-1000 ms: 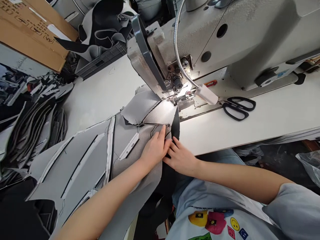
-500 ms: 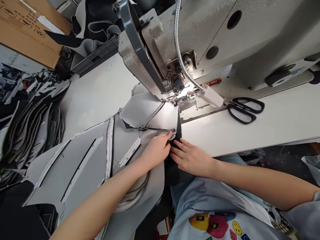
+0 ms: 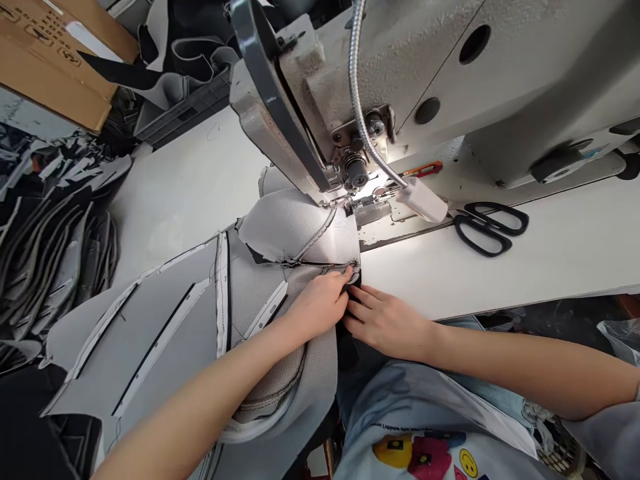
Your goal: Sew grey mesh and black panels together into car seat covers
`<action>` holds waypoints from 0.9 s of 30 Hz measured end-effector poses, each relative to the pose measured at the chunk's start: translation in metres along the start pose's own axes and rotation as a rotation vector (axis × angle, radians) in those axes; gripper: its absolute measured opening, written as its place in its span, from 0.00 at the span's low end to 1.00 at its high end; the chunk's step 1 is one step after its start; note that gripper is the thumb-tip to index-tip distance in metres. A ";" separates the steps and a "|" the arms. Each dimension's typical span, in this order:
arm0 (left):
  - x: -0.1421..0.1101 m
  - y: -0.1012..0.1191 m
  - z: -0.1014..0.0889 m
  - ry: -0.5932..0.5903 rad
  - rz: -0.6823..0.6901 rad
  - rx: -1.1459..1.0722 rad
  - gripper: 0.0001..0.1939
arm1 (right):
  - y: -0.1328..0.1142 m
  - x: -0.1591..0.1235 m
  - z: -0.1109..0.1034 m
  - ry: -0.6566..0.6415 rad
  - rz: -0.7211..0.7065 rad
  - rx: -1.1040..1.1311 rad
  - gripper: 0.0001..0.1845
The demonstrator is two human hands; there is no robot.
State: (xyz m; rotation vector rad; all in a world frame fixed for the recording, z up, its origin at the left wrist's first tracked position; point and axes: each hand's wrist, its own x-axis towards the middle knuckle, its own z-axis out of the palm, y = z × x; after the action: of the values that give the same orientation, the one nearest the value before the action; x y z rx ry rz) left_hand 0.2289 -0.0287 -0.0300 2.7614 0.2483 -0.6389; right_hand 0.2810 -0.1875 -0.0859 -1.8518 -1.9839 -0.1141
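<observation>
A large grey fabric cover [image 3: 165,333], with sewn seams, white strips and black backing, lies across the table at the left. Its upper fold sits under the presser foot [image 3: 345,200] of a sewing machine [image 3: 300,87]. My left hand [image 3: 323,303] is closed on the cover's seam edge, just in front of the foot, index finger pressing on top. Against it, my right hand [image 3: 383,320] holds the same edge where the black backing shows; its thumb is hidden.
Black-handled scissors [image 3: 490,227] lie on the white table [image 3: 550,247] to the right, beside the lamp head [image 3: 423,200]. An orange tool [image 3: 425,168] rests behind it. At the left are stacked fabric pieces [image 3: 60,267], a grey crate [image 3: 185,110] and a cardboard box [image 3: 55,60].
Both hands have shifted slightly right and nearer to me with the cover's edge. The black strip that showed along the right edge is now mostly covered by grey fabric.
</observation>
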 end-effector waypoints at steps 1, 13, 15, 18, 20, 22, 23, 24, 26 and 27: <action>0.002 0.000 0.000 0.007 -0.003 0.003 0.24 | 0.003 0.000 0.000 -0.003 -0.005 -0.003 0.12; 0.047 0.003 -0.019 0.079 -0.068 0.009 0.25 | 0.059 0.017 -0.006 -0.072 -0.083 -0.026 0.13; 0.056 0.002 -0.023 0.087 -0.074 0.020 0.24 | 0.069 0.022 -0.009 -0.093 -0.109 -0.027 0.12; 0.068 -0.001 -0.027 0.122 -0.068 0.030 0.23 | 0.085 0.029 -0.011 -0.140 -0.158 -0.040 0.12; 0.074 -0.004 -0.028 0.147 -0.069 0.047 0.22 | 0.092 0.030 -0.010 -0.140 -0.168 -0.048 0.14; 0.077 -0.007 -0.028 0.158 -0.074 0.061 0.21 | 0.095 0.029 -0.007 -0.109 -0.139 -0.028 0.15; 0.077 -0.008 -0.028 0.165 -0.071 0.059 0.20 | 0.095 0.028 -0.006 -0.089 -0.107 -0.011 0.15; 0.078 -0.009 -0.028 0.173 -0.065 0.054 0.20 | 0.095 0.026 -0.005 -0.069 -0.072 0.004 0.15; 0.077 -0.010 -0.026 0.193 -0.056 0.041 0.21 | 0.093 0.023 -0.002 -0.037 -0.018 0.024 0.16; 0.077 -0.011 -0.026 0.202 -0.056 0.039 0.21 | 0.093 0.022 -0.002 -0.026 -0.005 0.029 0.17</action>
State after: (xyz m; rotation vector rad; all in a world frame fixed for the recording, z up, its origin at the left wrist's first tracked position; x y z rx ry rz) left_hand 0.3053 -0.0027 -0.0456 2.8670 0.3618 -0.3813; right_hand 0.3707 -0.1572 -0.0973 -1.8397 -1.9973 -0.0625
